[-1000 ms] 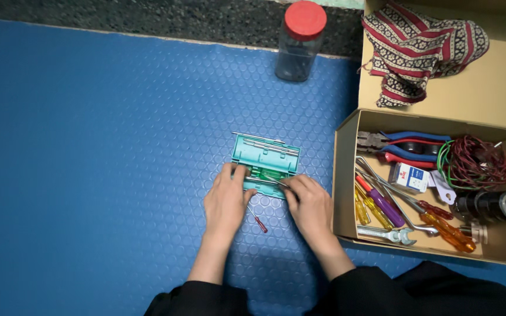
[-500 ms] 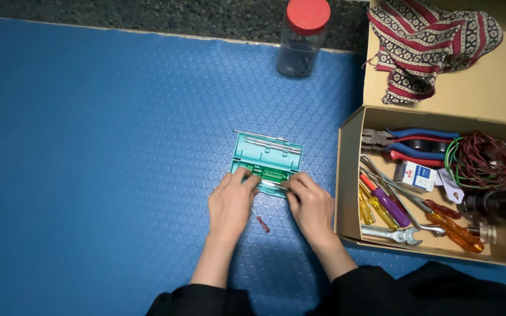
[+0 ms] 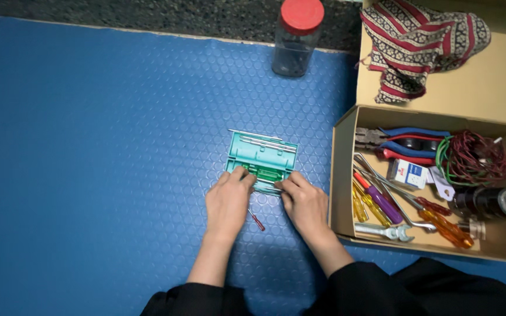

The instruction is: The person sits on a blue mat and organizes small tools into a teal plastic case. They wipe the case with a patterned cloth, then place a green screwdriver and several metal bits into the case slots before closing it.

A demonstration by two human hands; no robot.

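Both hands, left point(image 3: 228, 202) and right point(image 3: 304, 203), fingers curled, pinch the open teal case's point(image 3: 262, 158) near edge at 6 o'clock; best kept flat, clear of the small screwdriver point(image 3: 256, 220).

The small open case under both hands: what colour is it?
The case is teal green, with slim metal tools inside; the head view shows it plainly.

Both hands rest on an open teal screwdriver case point(image 3: 261, 161) on the blue mat point(image 3: 89, 146): left hand point(image 3: 228, 202), right hand point(image 3: 306, 205). Cardboard toolbox point(image 3: 341, 175) at three o'clock.
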